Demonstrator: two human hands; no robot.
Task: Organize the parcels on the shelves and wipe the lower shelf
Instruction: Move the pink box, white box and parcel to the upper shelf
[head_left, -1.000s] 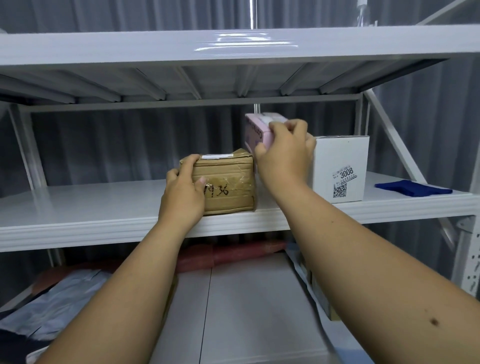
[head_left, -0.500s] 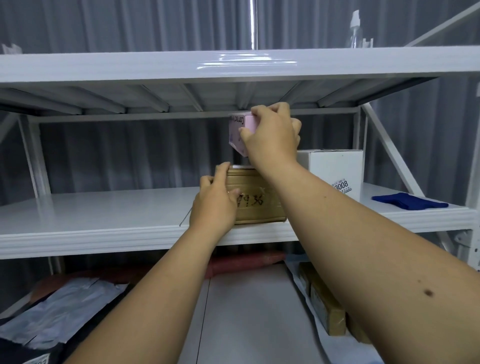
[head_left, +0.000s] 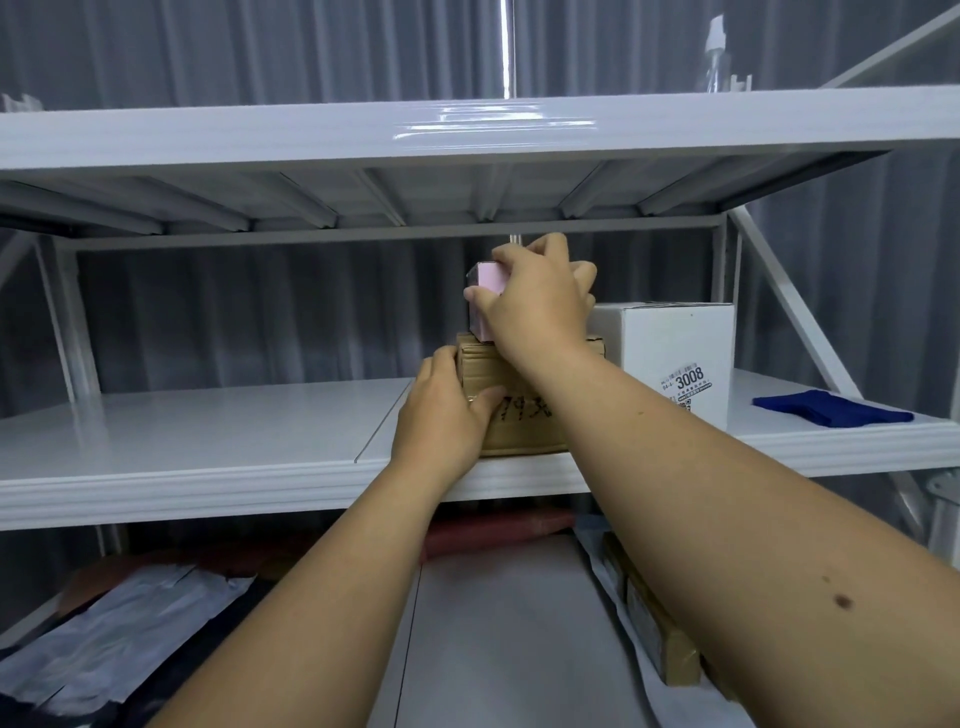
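White shelf (head_left: 208, 441): your right hand (head_left: 535, 301) grips the pink box (head_left: 485, 296) atop the brown parcel (head_left: 524, 415), which your left hand (head_left: 447, 410) clasps. Stacking; next, release gently.

The shelf (head_left: 197, 441) was glossy white, its frame the same white. On it the brown box (head_left: 524, 431) carried black handwritten digits on its front. Above that box the small box (head_left: 485, 304) was pale pink. Right of the brown box the white box (head_left: 675, 353) bore a label printed in black, reading 3008, with a dark code square beneath. Further right on the shelf the cloth (head_left: 831, 410) was deep navy. Behind the shelf the wall (head_left: 260, 312) was grey with vertical ribs. Below the shelf lay a dark red roll (head_left: 493, 530), a silver-grey bag (head_left: 114, 639) and tan packets (head_left: 654, 634).
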